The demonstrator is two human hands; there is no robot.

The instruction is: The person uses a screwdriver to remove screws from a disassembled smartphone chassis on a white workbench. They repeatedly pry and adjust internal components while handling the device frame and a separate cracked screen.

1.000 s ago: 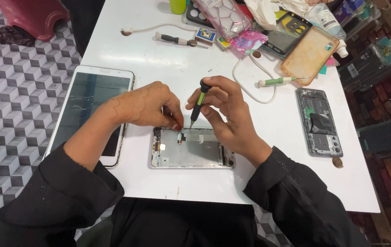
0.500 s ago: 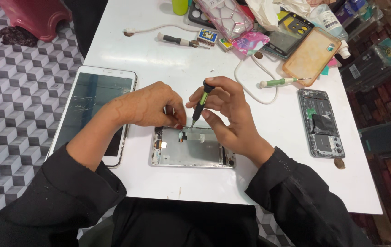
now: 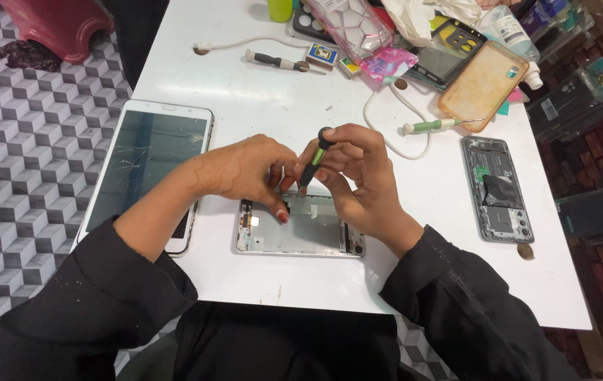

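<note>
On the white table (image 3: 456, 282) near its front edge lies an opened phone frame (image 3: 300, 233), the left hand (image 3: 248, 169) pressing its top edge with curled fingers, the right hand (image 3: 358, 176) pinching a small screwdriver (image 3: 313, 164) upright, tip on that edge, an opened phone (image 3: 497, 188) well apart to the right

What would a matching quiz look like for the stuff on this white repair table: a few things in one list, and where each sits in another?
Things:
1. big tablet
2. opened silver phone frame
3. green-handled screwdriver
4. dark phone with its back off

Places:
A. under both hands, near the table's front edge
B. at the table's left edge, screen up
C. lying beside the orange phone case
D. on the right side of the table, beyond the right hand

Pairs: 1-B, 2-A, 3-C, 4-D
</note>
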